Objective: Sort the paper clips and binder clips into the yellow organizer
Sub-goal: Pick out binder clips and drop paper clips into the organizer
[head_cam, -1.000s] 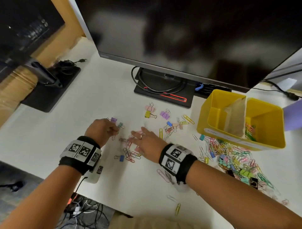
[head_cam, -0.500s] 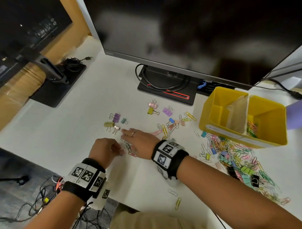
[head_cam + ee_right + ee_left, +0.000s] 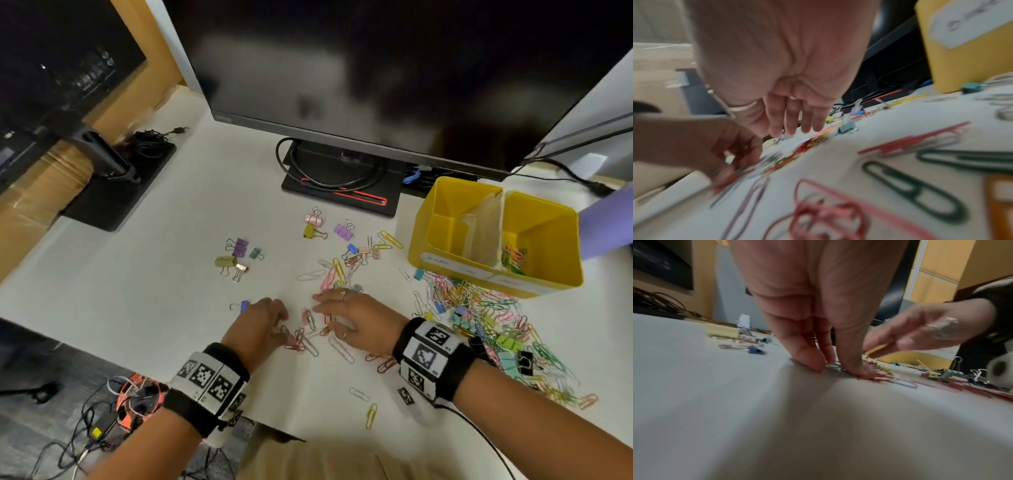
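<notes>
My left hand [image 3: 282,334] points down at the table, thumb and fingertips [image 3: 812,363] pinching a paper clip [image 3: 833,367] in a small cluster of paper clips [image 3: 308,330]. My right hand [image 3: 320,305] lies just right of it with straight fingers [image 3: 793,123] over the same cluster, holding nothing. The yellow organizer [image 3: 555,282] stands at the right with several paper clips [image 3: 512,258] in its right compartment. A big mixed pile of clips [image 3: 479,308] lies in front of it. Binder clips [image 3: 236,257] sit left of centre, and a blue one [image 3: 241,306] lies beside my left hand.
A large monitor [image 3: 376,68] on a black stand base [image 3: 342,185] fills the back. A second stand [image 3: 113,192] is at the far left. More binder clips [image 3: 322,226] lie near the base. The table's near edge is close to my wrists, with cables [image 3: 130,401] on the floor.
My left hand left the binder clips and came nearer and rightward onto the small paper clip cluster. The right hand drew back a little toward the near edge.
</notes>
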